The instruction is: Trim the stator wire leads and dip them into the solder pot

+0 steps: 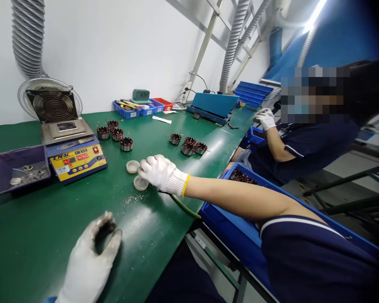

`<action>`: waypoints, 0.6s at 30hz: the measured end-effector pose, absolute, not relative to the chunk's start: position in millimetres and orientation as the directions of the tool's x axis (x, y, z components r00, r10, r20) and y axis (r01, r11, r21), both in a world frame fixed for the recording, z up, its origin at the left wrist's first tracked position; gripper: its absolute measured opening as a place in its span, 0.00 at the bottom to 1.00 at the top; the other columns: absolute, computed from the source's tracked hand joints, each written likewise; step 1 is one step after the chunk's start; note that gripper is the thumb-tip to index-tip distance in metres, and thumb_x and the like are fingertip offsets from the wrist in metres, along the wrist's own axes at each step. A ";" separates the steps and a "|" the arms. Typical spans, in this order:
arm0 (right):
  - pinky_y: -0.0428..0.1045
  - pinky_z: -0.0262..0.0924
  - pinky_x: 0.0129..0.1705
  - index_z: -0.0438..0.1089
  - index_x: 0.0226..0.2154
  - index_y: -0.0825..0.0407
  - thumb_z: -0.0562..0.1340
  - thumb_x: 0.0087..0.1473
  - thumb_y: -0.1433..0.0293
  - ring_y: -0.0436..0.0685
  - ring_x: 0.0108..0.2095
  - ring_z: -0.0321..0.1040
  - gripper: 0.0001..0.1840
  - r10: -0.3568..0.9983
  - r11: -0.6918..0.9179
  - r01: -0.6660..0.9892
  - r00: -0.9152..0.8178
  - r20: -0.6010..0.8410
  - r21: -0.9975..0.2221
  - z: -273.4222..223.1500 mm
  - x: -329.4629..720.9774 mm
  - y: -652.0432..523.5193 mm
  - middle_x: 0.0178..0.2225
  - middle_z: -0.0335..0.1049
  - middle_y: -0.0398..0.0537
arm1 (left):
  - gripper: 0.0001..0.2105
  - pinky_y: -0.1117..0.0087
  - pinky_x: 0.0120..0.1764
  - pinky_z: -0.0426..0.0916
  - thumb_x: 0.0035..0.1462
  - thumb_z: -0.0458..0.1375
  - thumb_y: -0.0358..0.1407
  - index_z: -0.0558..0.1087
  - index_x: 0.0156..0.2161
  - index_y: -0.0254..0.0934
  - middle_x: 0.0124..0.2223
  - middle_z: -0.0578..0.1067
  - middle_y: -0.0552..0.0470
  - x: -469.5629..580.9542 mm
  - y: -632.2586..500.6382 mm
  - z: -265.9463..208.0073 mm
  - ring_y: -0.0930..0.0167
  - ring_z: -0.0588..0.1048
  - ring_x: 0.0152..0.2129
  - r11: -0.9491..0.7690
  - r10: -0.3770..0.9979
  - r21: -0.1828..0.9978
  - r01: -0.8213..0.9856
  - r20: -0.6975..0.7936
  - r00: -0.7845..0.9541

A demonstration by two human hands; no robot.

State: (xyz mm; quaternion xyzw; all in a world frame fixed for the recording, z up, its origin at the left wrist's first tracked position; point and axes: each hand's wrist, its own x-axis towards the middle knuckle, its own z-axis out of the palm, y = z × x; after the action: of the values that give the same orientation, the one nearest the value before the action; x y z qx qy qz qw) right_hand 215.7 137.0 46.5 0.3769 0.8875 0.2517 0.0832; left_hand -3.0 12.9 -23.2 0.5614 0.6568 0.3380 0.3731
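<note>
My right hand (158,171), in a white knitted glove, reaches over two small round shallow dishes. Its fingers are bent together at the rim of the nearer dish (141,183); what they pinch, if anything, is hidden. The farther dish (132,167) stands just beside the fingertips. Under the right wrist, a tool with a green handle (186,207) lies on the bench, its head covered. My left hand (93,256), gloved with darkened fingertips, hovers above the near bench. A gap shows between its thumb and curled fingers, with nothing in it.
Several wound stator cores (126,144) stand in two groups on the green bench (50,235). A solder pot (77,149) and a purple tray (17,168) are left. Tiny scraps (134,202) lie near the dishes. Blue bins (227,219) and a co-worker (312,130) are right.
</note>
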 end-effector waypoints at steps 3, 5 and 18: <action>0.53 0.52 0.34 0.63 0.49 0.52 0.43 0.63 0.73 0.60 0.40 0.59 0.18 0.675 0.609 0.587 -0.737 0.041 0.533 42.8 220.2 138.5 0.42 0.62 0.54 | 0.36 0.51 0.59 0.56 0.49 0.51 0.53 0.65 0.55 0.25 0.56 0.67 0.35 -3.2 22.1 -29.7 0.53 0.65 0.54 -0.052 0.978 0.579 0.813 0.194 -0.076; 0.53 0.51 0.35 0.62 0.49 0.51 0.42 0.64 0.73 0.59 0.39 0.58 0.19 0.684 0.601 0.605 -0.727 0.055 0.523 46.9 220.7 139.0 0.42 0.63 0.54 | 0.38 0.48 0.58 0.56 0.49 0.52 0.53 0.65 0.56 0.21 0.56 0.67 0.32 -0.9 24.6 -32.9 0.51 0.64 0.55 -0.193 0.956 0.372 0.908 0.278 0.090; 0.56 0.55 0.42 0.66 0.46 0.53 0.45 0.62 0.73 0.64 0.46 0.56 0.18 0.653 0.508 0.737 -0.667 0.358 0.446 161.6 82.6 263.4 0.47 0.61 0.57 | 0.30 0.55 0.50 0.71 0.49 0.56 0.40 0.67 0.55 0.25 0.55 0.70 0.36 -4.2 29.2 -41.9 0.56 0.71 0.50 -0.325 0.896 0.378 0.867 0.416 0.155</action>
State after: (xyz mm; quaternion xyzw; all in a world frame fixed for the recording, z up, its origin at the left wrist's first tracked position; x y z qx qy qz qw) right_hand 82.6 263.4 161.6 0.4014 0.8654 0.2910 -0.0720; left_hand -4.2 29.2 -41.9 0.7594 0.5805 0.2929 0.0250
